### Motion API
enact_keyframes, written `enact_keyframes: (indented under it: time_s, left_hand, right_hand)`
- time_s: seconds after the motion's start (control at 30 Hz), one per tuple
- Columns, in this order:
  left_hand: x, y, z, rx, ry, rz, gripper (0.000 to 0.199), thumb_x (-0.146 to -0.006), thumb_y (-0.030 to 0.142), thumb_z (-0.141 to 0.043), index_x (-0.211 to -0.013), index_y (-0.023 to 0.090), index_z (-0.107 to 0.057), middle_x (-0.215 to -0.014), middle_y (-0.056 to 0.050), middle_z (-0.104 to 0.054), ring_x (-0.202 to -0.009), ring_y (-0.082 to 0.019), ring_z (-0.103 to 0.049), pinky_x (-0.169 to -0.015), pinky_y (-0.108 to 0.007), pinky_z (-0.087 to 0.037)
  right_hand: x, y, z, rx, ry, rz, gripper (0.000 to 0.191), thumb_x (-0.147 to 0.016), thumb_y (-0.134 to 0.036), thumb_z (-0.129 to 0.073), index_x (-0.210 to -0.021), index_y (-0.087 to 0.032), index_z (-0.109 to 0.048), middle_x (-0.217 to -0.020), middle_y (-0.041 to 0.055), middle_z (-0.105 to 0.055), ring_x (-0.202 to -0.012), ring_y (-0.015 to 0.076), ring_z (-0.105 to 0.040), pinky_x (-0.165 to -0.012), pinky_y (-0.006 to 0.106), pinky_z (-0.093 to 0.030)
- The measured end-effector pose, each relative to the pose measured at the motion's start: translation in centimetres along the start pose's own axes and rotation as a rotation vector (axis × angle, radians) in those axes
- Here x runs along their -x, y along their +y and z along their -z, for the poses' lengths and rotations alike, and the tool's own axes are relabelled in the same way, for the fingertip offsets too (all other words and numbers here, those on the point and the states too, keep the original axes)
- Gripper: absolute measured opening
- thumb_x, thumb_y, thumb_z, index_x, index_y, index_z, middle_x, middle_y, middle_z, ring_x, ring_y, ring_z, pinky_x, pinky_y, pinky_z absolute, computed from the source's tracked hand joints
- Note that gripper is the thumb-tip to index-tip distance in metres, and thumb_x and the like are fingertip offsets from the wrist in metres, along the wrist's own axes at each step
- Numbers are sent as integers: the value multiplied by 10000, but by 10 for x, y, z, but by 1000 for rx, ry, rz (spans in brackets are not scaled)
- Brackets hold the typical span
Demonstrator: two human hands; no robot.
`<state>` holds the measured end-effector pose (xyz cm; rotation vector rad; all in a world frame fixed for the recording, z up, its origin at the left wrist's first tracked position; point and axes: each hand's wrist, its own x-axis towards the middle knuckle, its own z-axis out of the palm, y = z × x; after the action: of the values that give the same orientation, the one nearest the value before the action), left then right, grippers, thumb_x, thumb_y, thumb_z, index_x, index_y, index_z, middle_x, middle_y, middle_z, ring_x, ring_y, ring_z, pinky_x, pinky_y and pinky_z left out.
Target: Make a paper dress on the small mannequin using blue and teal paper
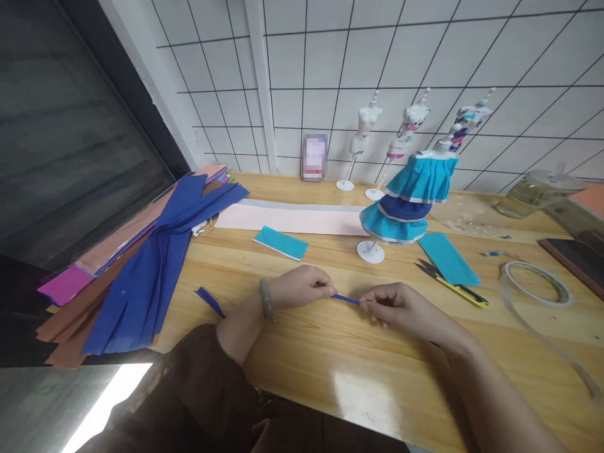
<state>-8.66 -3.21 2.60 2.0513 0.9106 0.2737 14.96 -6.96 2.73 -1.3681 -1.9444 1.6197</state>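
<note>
A narrow dark-blue strip (346, 299) is stretched between my two hands, just above the wooden table. My left hand (306, 285), with a jade-green bangle (267, 301) on the wrist, pinches its left end. At the other end, my right hand (387, 303) pinches it between thumb and fingers. Whether the strip is paper or cloth I cannot tell. Beyond the hands stands a small dress form wearing a tiered turquoise and blue dress (409, 198). A turquoise piece (282, 243) lies behind my left hand. Yellow-handled scissors (453, 284) rest to the right, partly against another turquoise piece (449, 258).
Blue crepe-like sheets (141, 283) and coloured sheets are piled at the left. A long pale pink strip (292, 219) lies at the back. A phone (314, 157) and bare dress forms (365, 129) stand by the tiled wall. Tape (536, 283) and a glass teapot (533, 192) are right.
</note>
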Motion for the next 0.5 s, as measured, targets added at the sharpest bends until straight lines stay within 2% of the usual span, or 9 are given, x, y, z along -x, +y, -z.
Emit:
enact_keyframes:
  time_s: [0.17, 0.37, 0.43, 0.5]
  left_hand:
    - [3, 2, 4, 96, -7, 90, 227, -789, 290, -532, -790, 108, -669, -727, -35, -618, -672, -118, -525, -581, -200, -382]
    - [8, 2, 12, 363, -77, 192, 225, -785, 311, -545, -760, 107, -638, -703, -40, -637, -575, -86, -543, -564, -194, -428]
    - [10, 1, 14, 387, -85, 233, 298, -804, 387, -521, -750, 113, -623, -653, -29, -614, -487, -66, -487, -475, -181, -380]
    - [10, -1, 15, 373, -88, 267, 382, -813, 468, -489, -719, 117, -607, -562, -3, -553, -405, -49, -382, -397, -180, -282]
  right_hand:
    - [0, 2, 2, -15, 7, -11, 376, -840, -497, -505, -757, -152, -628, -589, -5, -546, -547, 112, -486, -531, 252, -364]
    - [1, 1, 7, 6, 20, -6, 391, -826, -513, -521, -694, -157, -612, -577, -6, -532, -541, 113, -474, -528, 258, -361]
    - [2, 2, 9, 12, 20, -17, 404, -825, -528, -516, -719, -154, -627, -591, 3, -544, -543, 113, -470, -532, 263, -365]
    - [3, 4, 12, 20, 27, -28, 415, -818, -541, -520, -737, -153, -639, -603, 9, -558, -543, 114, -473, -531, 263, -367]
